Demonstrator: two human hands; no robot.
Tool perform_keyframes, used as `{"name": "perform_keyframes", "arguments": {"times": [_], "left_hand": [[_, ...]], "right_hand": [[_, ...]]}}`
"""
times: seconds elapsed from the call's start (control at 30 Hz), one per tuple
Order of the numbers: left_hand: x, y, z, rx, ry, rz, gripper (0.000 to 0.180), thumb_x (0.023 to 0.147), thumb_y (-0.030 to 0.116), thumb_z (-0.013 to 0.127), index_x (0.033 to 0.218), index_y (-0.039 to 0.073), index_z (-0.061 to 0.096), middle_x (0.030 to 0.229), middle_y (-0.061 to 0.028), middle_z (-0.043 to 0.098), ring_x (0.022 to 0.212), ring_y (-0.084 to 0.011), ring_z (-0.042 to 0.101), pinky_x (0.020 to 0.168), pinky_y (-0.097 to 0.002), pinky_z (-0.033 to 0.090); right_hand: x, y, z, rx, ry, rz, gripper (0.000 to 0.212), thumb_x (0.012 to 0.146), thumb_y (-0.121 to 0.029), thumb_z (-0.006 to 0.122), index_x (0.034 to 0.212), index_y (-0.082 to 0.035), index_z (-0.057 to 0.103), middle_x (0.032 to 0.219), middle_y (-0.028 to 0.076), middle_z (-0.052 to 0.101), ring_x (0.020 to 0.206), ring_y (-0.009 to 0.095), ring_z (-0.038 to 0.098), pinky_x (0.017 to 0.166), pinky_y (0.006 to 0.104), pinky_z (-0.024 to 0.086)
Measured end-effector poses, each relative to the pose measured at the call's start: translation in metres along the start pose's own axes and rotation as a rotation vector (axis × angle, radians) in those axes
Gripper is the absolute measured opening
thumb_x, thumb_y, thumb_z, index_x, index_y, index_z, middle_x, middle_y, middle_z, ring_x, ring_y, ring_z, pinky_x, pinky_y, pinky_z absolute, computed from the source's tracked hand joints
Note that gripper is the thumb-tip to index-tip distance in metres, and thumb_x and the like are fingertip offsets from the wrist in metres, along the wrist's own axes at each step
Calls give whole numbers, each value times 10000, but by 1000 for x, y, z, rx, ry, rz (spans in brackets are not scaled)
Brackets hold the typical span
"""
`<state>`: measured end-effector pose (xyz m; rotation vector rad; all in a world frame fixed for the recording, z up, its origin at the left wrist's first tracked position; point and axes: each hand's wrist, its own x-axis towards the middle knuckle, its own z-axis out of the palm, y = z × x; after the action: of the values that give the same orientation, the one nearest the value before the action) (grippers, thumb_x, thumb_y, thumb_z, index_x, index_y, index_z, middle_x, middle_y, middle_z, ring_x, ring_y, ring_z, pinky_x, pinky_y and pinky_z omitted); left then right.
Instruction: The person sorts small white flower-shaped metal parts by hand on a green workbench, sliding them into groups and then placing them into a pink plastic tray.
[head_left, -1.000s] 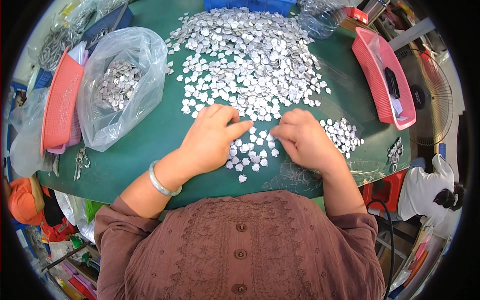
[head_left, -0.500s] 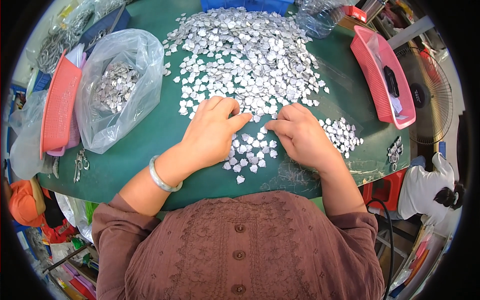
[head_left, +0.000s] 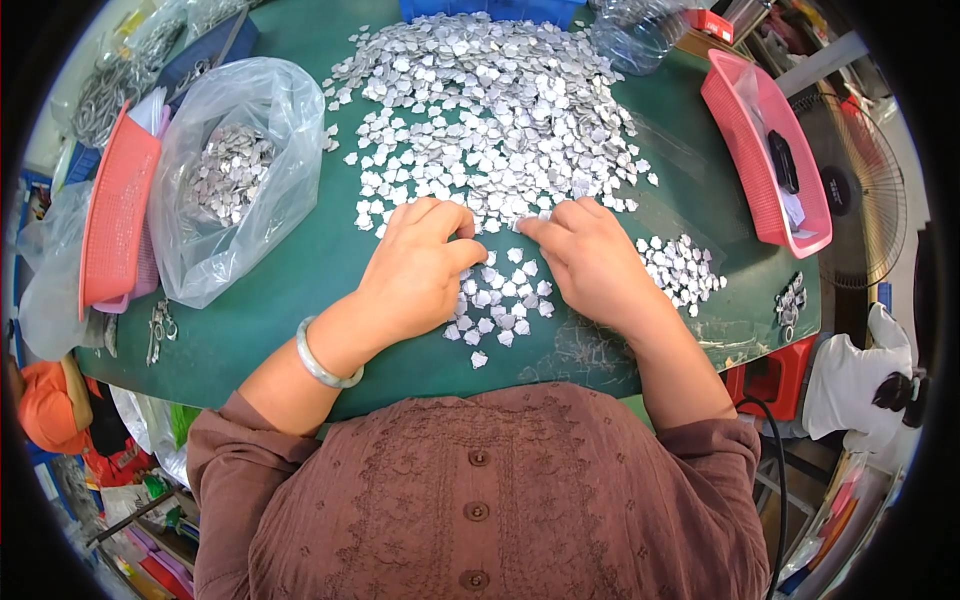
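Note:
Many small silvery-white metal pieces with jagged outlines form a large spread pile on the green table. My left hand, with a pale bangle on its wrist, curls at the pile's near edge. Its thumb and index finger bend toward each other beside a small group of pieces; anything between them is too small to make out. My right hand is curled too, its index fingertip touching pieces at the pile's near edge. Another small heap of pieces lies right of that hand.
A clear plastic bag of similar pieces stands at left, beside a pink basket. On the right sit another pink basket and metal clasps. A blue bin stands behind the pile. A fan stands beyond the table.
My right fingertips have moved slightly left and away from me, to the pile's edge. The left thumb has come down and back toward the small group. The two hands' fingertips are farther apart.

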<state>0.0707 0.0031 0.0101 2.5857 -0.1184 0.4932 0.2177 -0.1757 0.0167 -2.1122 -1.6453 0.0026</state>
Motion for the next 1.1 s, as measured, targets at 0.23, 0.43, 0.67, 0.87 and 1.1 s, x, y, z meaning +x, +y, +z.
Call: {"name": "perform_keyframes", "arguments": {"times": [0.23,0.43,0.67,0.87,1.1], "left_hand": [[-2,-4,1,50,44,-41,337,706,-83,563,969,57,721,963,-86,581,934,-275,545,867,-383,419],[7,-1,5,135,-2,-51,371,736,-59,553,1023,95,732,1030,-92,573,991,-289,530,903,-392,413],[0,0,0,86,-58,-66,395,741,-60,548,1035,123,738,1046,-97,569,1015,-291,529,916,-397,408],[7,7,4,54,-60,-27,423,729,-58,566,1057,146,736,1048,-85,570,1011,-287,528,912,-390,408],[4,8,2,75,-143,52,425,691,-57,603,1032,153,744,1028,-79,571,999,-277,523,887,-380,405]], "right_hand": [[-4,0,-5,103,-74,-46,288,765,-22,613,1028,-88,712,819,78,567,839,286,548,779,384,458],[2,-1,1,-24,-52,5,299,765,-20,607,1033,-90,719,819,85,567,847,287,547,776,391,461],[-8,0,-14,113,-135,-16,281,762,-7,613,1008,-83,726,809,91,564,854,296,555,770,398,464],[-9,15,-17,68,23,83,179,781,-31,639,940,-61,715,814,100,580,843,314,559,756,404,467],[-10,15,-18,108,-54,22,150,785,-27,640,907,-60,721,809,92,578,840,310,559,759,396,469]]}}
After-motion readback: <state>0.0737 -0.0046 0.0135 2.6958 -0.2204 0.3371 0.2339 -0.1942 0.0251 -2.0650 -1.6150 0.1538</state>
